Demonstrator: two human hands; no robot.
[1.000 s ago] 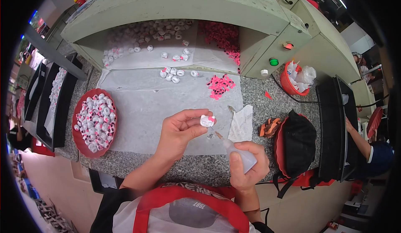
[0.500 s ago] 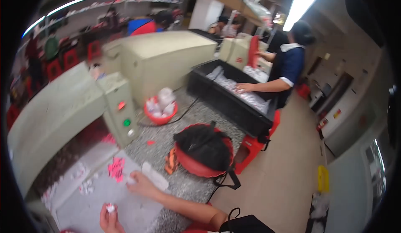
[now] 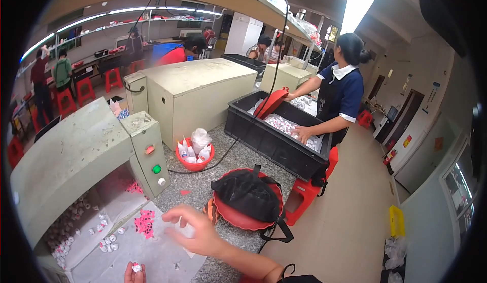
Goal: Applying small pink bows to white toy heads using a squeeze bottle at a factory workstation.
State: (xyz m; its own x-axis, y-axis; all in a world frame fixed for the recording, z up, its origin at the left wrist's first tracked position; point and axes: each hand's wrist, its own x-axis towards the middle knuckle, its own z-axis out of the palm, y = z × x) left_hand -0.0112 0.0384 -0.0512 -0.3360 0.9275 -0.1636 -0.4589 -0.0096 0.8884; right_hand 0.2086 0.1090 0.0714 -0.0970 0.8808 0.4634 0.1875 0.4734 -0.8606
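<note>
A small white piece with a red mark (image 3: 136, 267) is pinched in the fingertips of my left hand (image 3: 133, 276), low in the view above the white sheet (image 3: 167, 260). My right hand (image 3: 195, 232) hangs over the sheet's right side, its thumb and forefinger apart and slightly blurred. I see nothing between them. Just left of it lies a cluster of small pink pieces (image 3: 145, 224) with dark marks. Several similar white pieces (image 3: 108, 243) sit on the sheet, and many more (image 3: 63, 235) crowd under the cream machine housing (image 3: 76, 151).
A red bowl of white bottles (image 3: 196, 164) and a red basin (image 3: 243, 219) with a black bag (image 3: 247, 194) stand on the speckled worktop (image 3: 228, 153). A co-worker (image 3: 340, 87) handles a red tray (image 3: 272, 103) at a black bin (image 3: 276, 146) of white pieces. A cable crosses the worktop.
My right hand has risen off the sheet beside the pink pieces and moved right. My left hand still holds its piece. The co-worker's red tray has come down over the bin.
</note>
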